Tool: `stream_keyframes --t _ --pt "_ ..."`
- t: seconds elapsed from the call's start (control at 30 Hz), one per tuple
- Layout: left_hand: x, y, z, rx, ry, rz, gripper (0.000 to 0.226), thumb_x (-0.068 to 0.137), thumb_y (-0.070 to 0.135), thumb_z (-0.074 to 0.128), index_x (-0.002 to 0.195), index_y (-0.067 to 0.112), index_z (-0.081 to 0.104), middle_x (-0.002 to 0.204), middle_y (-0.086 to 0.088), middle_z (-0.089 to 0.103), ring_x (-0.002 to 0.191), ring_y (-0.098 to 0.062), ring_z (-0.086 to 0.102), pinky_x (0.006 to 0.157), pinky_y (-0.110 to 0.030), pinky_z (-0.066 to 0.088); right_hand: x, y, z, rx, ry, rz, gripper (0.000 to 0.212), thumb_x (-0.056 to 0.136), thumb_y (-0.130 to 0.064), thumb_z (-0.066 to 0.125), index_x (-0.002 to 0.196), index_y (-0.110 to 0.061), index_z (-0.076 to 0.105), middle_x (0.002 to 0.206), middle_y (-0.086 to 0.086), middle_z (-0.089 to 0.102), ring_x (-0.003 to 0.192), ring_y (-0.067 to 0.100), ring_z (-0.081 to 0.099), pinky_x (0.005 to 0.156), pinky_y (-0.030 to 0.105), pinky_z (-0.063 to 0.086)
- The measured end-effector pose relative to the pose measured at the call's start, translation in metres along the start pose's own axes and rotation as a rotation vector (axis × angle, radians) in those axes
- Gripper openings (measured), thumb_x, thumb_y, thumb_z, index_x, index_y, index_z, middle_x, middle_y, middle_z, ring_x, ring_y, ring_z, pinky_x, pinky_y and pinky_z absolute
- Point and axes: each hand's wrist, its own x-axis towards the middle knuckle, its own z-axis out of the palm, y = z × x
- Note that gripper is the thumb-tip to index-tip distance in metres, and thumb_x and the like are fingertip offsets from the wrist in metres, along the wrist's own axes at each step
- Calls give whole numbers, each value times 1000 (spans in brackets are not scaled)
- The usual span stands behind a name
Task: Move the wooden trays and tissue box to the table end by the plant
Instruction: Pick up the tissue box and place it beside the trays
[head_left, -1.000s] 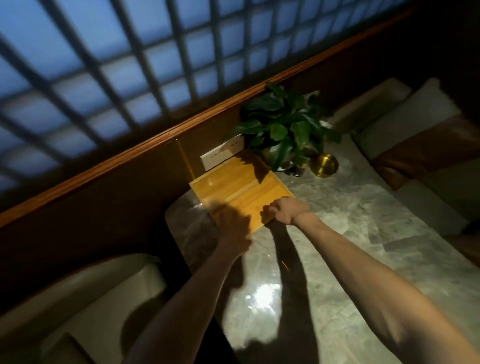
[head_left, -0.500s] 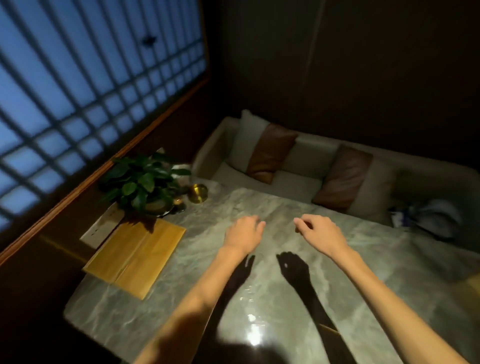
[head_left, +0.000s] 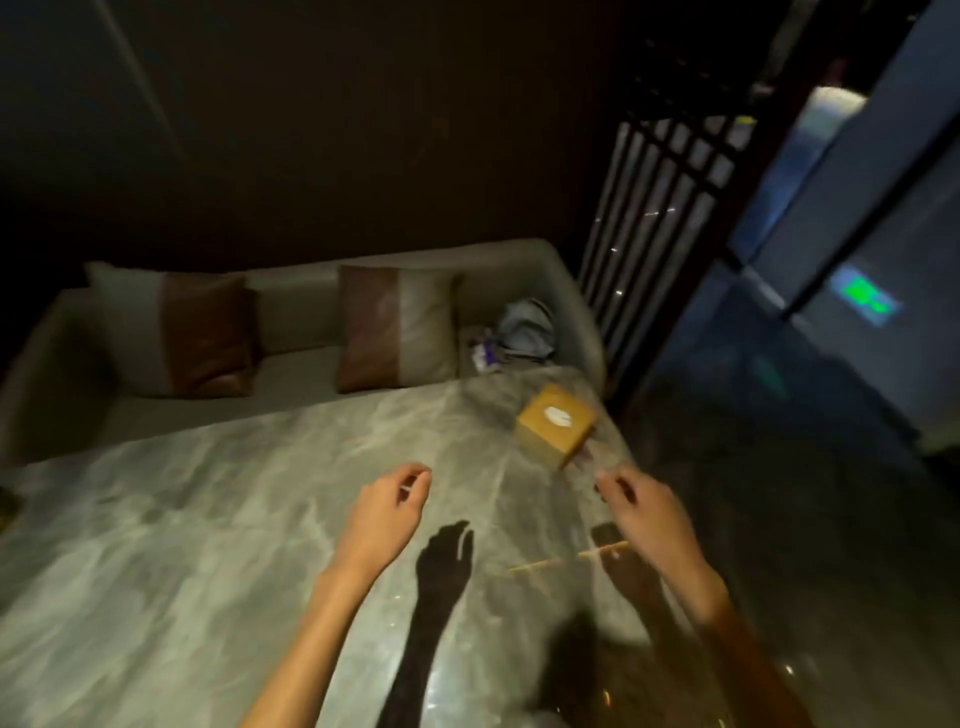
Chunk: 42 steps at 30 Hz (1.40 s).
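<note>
A wooden tissue box (head_left: 555, 432) with a white oval opening on top stands near the far right corner of the grey marble table (head_left: 208, 519). My left hand (head_left: 387, 512) hovers over the table's middle with fingers loosely curled and holds nothing. My right hand (head_left: 641, 512) hangs just in front of the tissue box, a short gap away, fingers apart and empty. The wooden trays and the plant are out of view to the left.
A beige sofa (head_left: 291, 322) with two brown-and-cream cushions (head_left: 202, 332) runs along the table's far side; bags (head_left: 519, 332) lie in its right corner. A thin wooden stick (head_left: 566, 558) lies on the table near my right wrist. A dark slatted screen (head_left: 654, 218) stands to the right.
The view has swung right, away from the plant and trays, to the table's other end. Both hands left the trays and moved across the table; the tissue box has come into view.
</note>
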Motion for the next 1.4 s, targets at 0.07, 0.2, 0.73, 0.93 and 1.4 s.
stream_keyframes --t 0.07,0.2,0.73,0.93,1.4 --pt "3 14 33 -31 -50 -1 24 98 30 53 111 20 71 108 1 75 94 -15 69 84 -30 52 -6 42 -25 24 3 83 29 97 -50 46 100 -30 67 102 2 73 97 27 67 88 45 53" --pt "16 34 70 -110 -109 -28 24 99 24 53 110 15 71 100 -3 75 93 -19 70 89 -39 55 0 95 -54 45 -50 206 23 99 -45 47 96 -31 66 101 4 70 97 28 65 92 43 52" --pt "239 70 191 217 -361 -359 42 100 28 46 131 1 55 136 -21 57 124 -38 55 97 -41 50 264 92 50 152 -280 378 59 98 -50 44 147 -17 41 147 16 48 133 37 49 109 49 43" --pt "282 55 230 -9 -394 -464 56 101 33 45 149 5 32 152 -19 41 138 -38 41 114 -49 38 295 119 87 411 -273 591 78 92 -48 60 155 -19 22 158 14 33 139 42 40 102 61 47" --pt "243 19 194 -303 -209 -412 38 97 24 56 127 0 62 127 -19 67 120 -32 61 106 -43 47 257 69 129 720 -265 589 63 94 -48 58 150 -39 30 152 10 41 132 39 47 94 61 52"
